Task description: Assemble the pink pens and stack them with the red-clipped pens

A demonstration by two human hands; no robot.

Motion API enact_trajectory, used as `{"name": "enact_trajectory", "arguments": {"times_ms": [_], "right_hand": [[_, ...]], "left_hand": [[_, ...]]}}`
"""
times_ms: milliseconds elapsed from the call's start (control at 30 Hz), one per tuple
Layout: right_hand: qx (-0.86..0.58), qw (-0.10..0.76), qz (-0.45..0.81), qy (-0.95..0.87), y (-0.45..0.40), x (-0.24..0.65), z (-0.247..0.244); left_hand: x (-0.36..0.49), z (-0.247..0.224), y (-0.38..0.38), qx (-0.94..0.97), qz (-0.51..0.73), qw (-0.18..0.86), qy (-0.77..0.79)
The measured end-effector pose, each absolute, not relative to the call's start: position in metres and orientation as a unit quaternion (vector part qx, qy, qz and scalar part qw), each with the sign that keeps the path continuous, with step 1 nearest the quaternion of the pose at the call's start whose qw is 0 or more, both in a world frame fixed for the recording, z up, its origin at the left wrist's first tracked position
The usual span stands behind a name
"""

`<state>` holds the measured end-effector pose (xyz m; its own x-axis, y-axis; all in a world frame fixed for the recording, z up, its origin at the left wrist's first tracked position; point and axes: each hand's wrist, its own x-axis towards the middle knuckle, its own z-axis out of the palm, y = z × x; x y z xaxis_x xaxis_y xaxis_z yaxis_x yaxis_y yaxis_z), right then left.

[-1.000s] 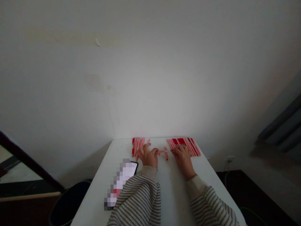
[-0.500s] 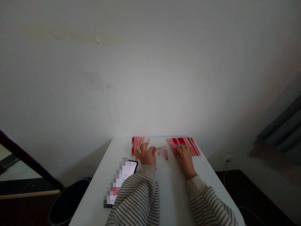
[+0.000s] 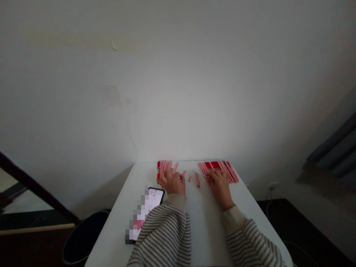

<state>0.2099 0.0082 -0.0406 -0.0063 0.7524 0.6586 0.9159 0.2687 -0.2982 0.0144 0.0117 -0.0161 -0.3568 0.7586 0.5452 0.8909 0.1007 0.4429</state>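
Note:
My left hand [image 3: 172, 183] is closed on a short pink pen barrel [image 3: 184, 173], which points up and away from me. The fingers of my right hand [image 3: 219, 183] pinch a thin white stick [image 3: 200, 172] that looks like a pen refill, its free end toward the left. A red-pink pen piece [image 3: 197, 181] and a smaller pink bit [image 3: 189, 178] lie on the table between the hands. Beyond my left hand lie several pink pen parts [image 3: 166, 164], partly covered by it. Beside my right hand is a row of pink and red pens [image 3: 233, 171].
The white table [image 3: 207, 230] stands against a pale wall [image 3: 178, 92]. A phone [image 3: 147, 205] lies left of my left forearm, partly under the sleeve. On the floor to the left is a dark bin [image 3: 83, 237]. A wall socket [image 3: 274, 184] with a cable is at the right.
The pink barrel and the white stick met end to end before; now they are apart. The barrel has swung from nearly level to pointing away from me.

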Motion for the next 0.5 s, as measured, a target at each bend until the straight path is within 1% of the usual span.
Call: {"name": "enact_trajectory", "arguments": {"times_ms": [133, 500], "right_hand": [[-0.59, 0.38, -0.104, -0.705, 0.0098, 0.2119, -0.0445], [-0.586, 0.381, -0.104, -0.708, 0.0099, 0.2111, -0.0427]], "left_hand": [[0.0179, -0.0157, 0.0108, -0.558, -0.335, 0.092, -0.753], [0.0218, -0.0157, 0.009, -0.543, -0.276, 0.05, -0.792]]}}
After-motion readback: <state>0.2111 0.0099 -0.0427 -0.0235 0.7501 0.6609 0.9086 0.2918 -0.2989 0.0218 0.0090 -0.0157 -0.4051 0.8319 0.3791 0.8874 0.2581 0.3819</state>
